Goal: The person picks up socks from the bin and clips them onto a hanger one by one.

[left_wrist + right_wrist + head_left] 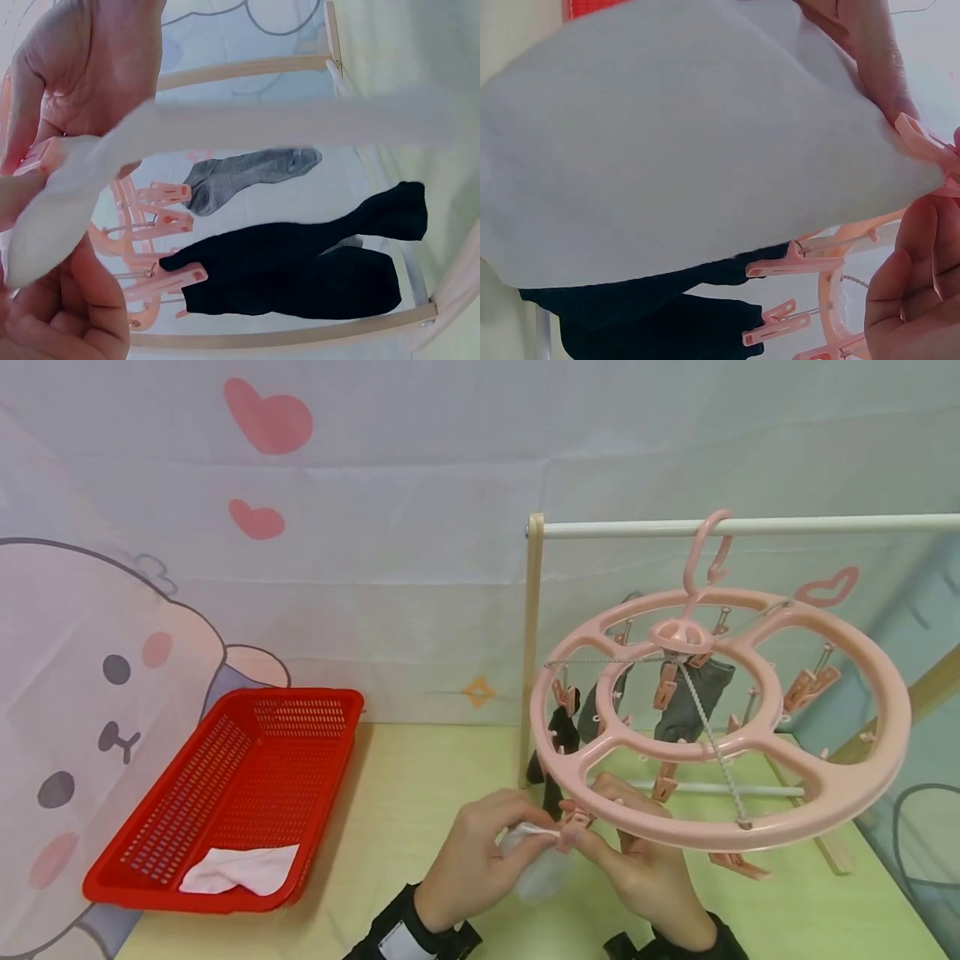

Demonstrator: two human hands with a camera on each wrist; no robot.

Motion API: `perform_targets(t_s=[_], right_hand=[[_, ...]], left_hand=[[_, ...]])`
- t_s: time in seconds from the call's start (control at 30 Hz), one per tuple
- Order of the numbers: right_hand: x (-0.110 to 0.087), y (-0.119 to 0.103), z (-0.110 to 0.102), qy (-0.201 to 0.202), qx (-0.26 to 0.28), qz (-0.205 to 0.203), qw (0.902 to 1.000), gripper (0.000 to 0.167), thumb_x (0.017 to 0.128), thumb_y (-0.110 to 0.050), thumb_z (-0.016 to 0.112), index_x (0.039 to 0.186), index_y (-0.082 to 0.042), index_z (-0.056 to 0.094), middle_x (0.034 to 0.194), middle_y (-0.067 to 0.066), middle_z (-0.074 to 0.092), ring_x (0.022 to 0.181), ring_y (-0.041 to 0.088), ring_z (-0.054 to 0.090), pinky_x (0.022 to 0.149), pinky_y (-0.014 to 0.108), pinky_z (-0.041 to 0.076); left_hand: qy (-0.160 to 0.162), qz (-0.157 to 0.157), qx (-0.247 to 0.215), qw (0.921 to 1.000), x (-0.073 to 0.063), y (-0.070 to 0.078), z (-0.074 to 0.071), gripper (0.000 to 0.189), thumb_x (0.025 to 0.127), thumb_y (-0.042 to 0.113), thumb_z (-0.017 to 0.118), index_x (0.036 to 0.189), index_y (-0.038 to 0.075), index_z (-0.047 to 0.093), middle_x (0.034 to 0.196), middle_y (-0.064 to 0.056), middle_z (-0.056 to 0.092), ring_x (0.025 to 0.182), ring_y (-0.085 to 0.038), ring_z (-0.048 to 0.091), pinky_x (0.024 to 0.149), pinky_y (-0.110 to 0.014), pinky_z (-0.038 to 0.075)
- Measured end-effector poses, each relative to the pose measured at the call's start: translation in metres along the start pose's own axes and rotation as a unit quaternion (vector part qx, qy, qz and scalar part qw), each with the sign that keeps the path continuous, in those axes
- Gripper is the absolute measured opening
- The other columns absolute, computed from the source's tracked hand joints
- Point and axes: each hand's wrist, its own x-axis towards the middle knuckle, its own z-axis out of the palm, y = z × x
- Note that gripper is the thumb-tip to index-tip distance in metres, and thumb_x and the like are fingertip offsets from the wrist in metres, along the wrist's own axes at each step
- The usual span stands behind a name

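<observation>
A white sock (690, 142) is pinched at its edge by my left hand (480, 852), and its length hangs below in the head view. My right hand (645, 872) pinches a pink clothespin (922, 139) right at the sock's corner. That peg hangs from the near rim of a round pink drying hanger (847, 827). Black socks (292, 262) and a grey sock (255, 176) are clipped to other pegs beyond my hands. In the left wrist view the white sock crosses in front of both.
The hanger hooks over a white rail (615, 530) on a wooden-post stand (532, 643). At the left of the table stands a red basket (330, 760) with a white sock (240, 870) in it. Spare pegs (810, 685) dangle around the ring.
</observation>
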Motion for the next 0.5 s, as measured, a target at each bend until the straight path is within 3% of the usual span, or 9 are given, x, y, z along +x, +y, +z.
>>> perform_targets(t_s=[0.27, 0.5], right_hand=[[-0.0008, 0.0006, -0.0008, -0.015, 0.023, 0.004, 0.9996, 0.032, 0.082, 0.027, 0.066, 0.107, 0.007, 0.065, 0.095, 0.007, 0.069, 0.101, 0.015, 0.062, 0.091, 0.021, 0.053], [-0.0018, -0.006, -0.0011, -0.015, 0.002, 0.072, 0.9973, 0.038, 0.084, 0.025, 0.065, 0.114, 0.003, 0.063, 0.105, 0.0, 0.067, 0.108, 0.01, 0.063, 0.1, 0.021, 0.052]], left_hand=[[0.038, 0.017, -0.032, 0.9986, -0.0012, -0.0019, 0.0057, 0.006, 0.095, 0.011, 0.074, 0.1, 0.014, 0.073, 0.094, 0.003, 0.072, 0.093, -0.007, 0.067, 0.084, -0.02, 0.055], [0.041, 0.007, -0.055, 0.9976, -0.0013, -0.0027, 0.0084, 0.007, 0.097, 0.01, 0.072, 0.103, 0.013, 0.07, 0.096, 0.001, 0.071, 0.092, -0.007, 0.067, 0.083, -0.022, 0.056]])
